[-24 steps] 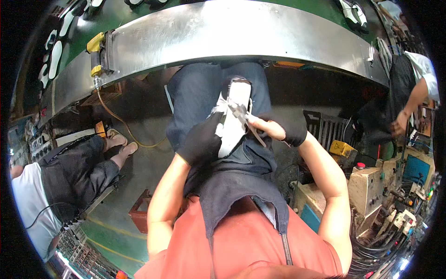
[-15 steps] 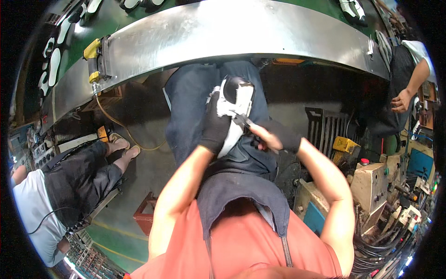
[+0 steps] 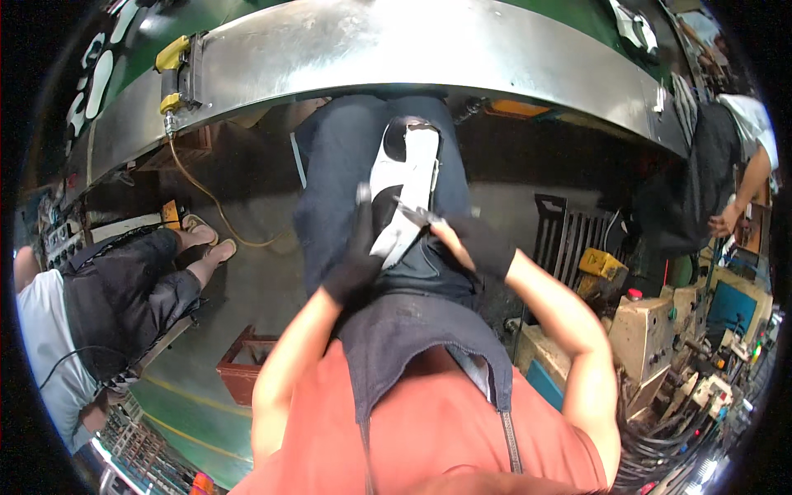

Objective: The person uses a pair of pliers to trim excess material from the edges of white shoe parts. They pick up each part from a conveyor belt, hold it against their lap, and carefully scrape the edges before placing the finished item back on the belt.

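A white and black shoe upper [image 3: 422, 157] lies along my lap, over the dark trousers, its narrower end toward me. It seems stretched on a form, though the underside is hidden. My left hand [image 3: 356, 247], in a dark fingerless glove, grips its left side near the close end. My right hand [image 3: 478, 247], gloved the same way, is closed around a small metal-tipped hand tool [image 3: 419, 216]. The tool's tip touches or nearly touches the upper's lower middle; its exact kind is too blurred to tell.
Beyond my knees runs a curved metal bench edge [image 3: 272, 58] with a yellow tool [image 3: 172, 74] on a hose. Shoe parts lie on the green surface behind. Machine boxes [image 3: 643, 334] stand at right, a red-brown bin [image 3: 246, 363] at left. Other people are on both sides.
The shoe upper has turned so more of its white and black side shows. My left hand has slid lower along it, and the tool in my right hand has shifted slightly left.
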The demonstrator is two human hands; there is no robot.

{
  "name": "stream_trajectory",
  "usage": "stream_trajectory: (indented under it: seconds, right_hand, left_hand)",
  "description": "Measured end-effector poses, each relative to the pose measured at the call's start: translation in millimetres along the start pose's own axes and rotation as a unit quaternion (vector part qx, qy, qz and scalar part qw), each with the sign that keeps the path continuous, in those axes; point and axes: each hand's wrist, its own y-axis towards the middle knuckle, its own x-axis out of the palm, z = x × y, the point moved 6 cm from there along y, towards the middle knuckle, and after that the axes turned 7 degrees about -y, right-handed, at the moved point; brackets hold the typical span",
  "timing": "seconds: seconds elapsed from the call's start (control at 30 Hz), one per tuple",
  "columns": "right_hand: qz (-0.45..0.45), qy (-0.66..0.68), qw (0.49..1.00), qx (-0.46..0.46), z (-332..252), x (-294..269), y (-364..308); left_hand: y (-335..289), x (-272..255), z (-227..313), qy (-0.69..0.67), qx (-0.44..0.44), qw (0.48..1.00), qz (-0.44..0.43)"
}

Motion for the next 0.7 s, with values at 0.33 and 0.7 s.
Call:
stream_trajectory:
  seconds: [0.33,0.7]
  right_hand:
    - [-0.099,0.135,0.960,0.225,0,-6,-27]
    - [-0.015,-0.127,0.990,-0.053,-23,8,-24]
  left_hand:
    - [4,14,-24,-0.051,-0.113,0.991,0.041]
    - [-12,6,-22,0.111,-0.063,0.990,-0.061]
